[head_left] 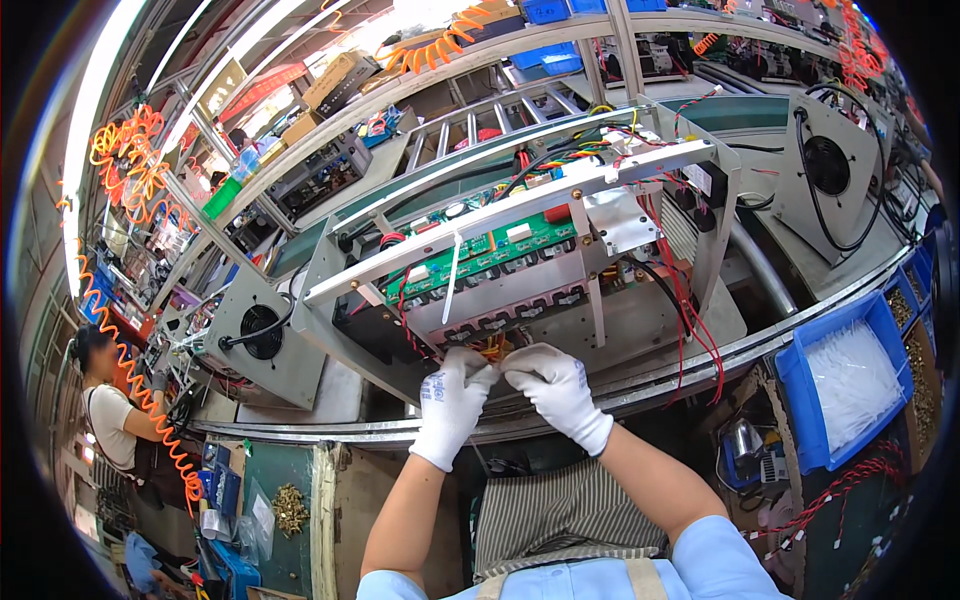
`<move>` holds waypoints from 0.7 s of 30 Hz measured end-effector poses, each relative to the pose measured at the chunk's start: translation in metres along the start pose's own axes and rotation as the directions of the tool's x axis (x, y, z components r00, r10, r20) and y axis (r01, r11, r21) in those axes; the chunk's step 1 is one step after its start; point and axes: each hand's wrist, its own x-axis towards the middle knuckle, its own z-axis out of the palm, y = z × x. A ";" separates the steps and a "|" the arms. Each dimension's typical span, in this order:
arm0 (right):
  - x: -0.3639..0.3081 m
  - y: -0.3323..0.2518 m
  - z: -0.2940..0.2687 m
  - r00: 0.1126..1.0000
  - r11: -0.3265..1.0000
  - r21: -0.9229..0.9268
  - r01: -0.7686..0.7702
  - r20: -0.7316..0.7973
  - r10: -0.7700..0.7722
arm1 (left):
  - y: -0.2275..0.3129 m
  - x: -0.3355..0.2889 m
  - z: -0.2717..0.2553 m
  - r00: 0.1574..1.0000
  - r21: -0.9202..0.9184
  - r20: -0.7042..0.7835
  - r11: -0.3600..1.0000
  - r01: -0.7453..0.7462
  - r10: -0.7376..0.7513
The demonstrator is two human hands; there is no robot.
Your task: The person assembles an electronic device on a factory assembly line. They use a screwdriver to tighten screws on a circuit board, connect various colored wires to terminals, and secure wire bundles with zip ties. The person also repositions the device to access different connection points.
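Note:
Before me stands an open metal-framed electrical chassis with a green circuit board inside. My left hand, in a white glove, is at the chassis's lower front edge, its fingers bent and pressed together. Close beside it, my right hand, also gloved, has its thumb and fingers pinched. Between the fingertips is a small bundle of yellowish wires; which hand grips it, and what else is in the fingers, is hidden. A white cable tie hangs from the top bar. Loose red wires dangle at the right.
A blue bin of white cable ties sits to the right, near trays of small brass-coloured parts. Grey fan panels stand on the line at left and right. Orange coiled hoses hang at left, where another person works.

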 end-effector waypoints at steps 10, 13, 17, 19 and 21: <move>-0.010 -0.019 0.014 0.940 0.802 0.542 -0.250 -0.064 0.336 | 0.008 -0.007 0.009 0.983 -0.345 0.005 0.923 0.172 -0.182; -0.007 -0.002 0.018 0.868 0.412 0.831 -0.375 0.159 0.470 | -0.012 0.003 0.026 0.978 -0.484 0.098 0.850 0.208 -0.183; -0.024 -0.005 0.025 0.832 0.384 0.809 -0.446 0.217 0.510 | -0.009 0.006 0.031 0.960 -0.574 0.040 0.780 0.249 -0.277; -0.031 -0.020 0.010 0.859 0.581 0.673 -0.457 0.167 0.483 | 0.006 -0.001 0.029 0.983 -0.519 -0.073 0.848 0.109 -0.171; -0.041 -0.035 -0.010 0.913 0.805 0.446 -0.391 0.077 0.401 | 0.039 -0.015 0.023 0.970 -0.546 -0.150 0.834 0.080 -0.191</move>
